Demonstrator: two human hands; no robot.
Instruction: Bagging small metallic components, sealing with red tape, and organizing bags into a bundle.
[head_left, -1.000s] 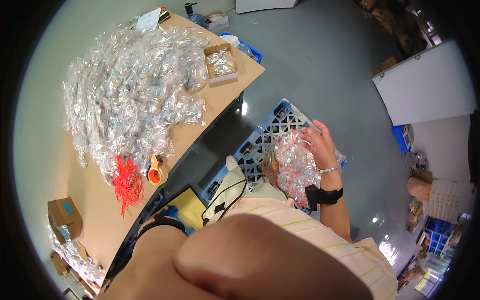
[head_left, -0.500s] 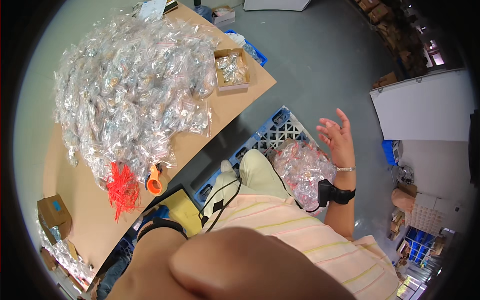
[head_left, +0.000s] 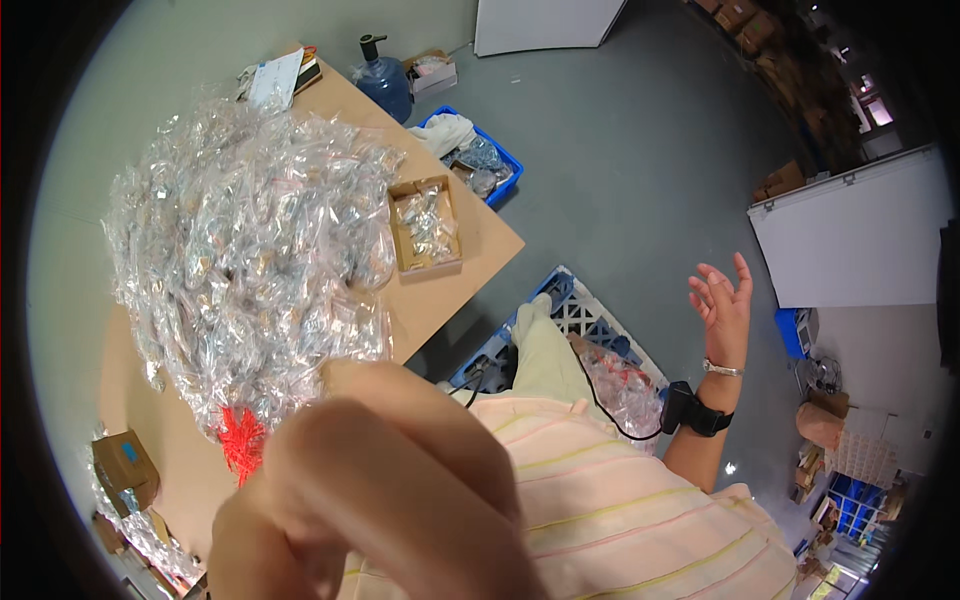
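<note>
My right hand (head_left: pixel 722 312) is raised over the floor at the right, palm up, fingers apart and slightly curled, with nothing in it. A metal bracelet (head_left: pixel 723 369) and a black wrist strap (head_left: pixel 708 422) circle that arm. My left hand (head_left: pixel 375 480) looms blurred and very close at the lower left; its fingers cannot be made out. Behind it, on the table, lie a big heap of clear plastic bags (head_left: pixel 260 230) with small parts inside and a bundle of red ties (head_left: pixel 241 440).
An open cardboard box (head_left: pixel 400 262) of small bags stands at the corner of the brown table (head_left: pixel 482 246). Beyond are a blue tote (head_left: pixel 510 172) and a water jug (head_left: pixel 385 88). A plastic pallet (head_left: pixel 640 358) holding a bag bundle (head_left: pixel 632 385) lies by my legs.
The view has shifted, showing more beyond the table's far end. The blurred left arm now covers the table's near edge, hiding the orange tape dispenser. My right hand remains raised and open.
</note>
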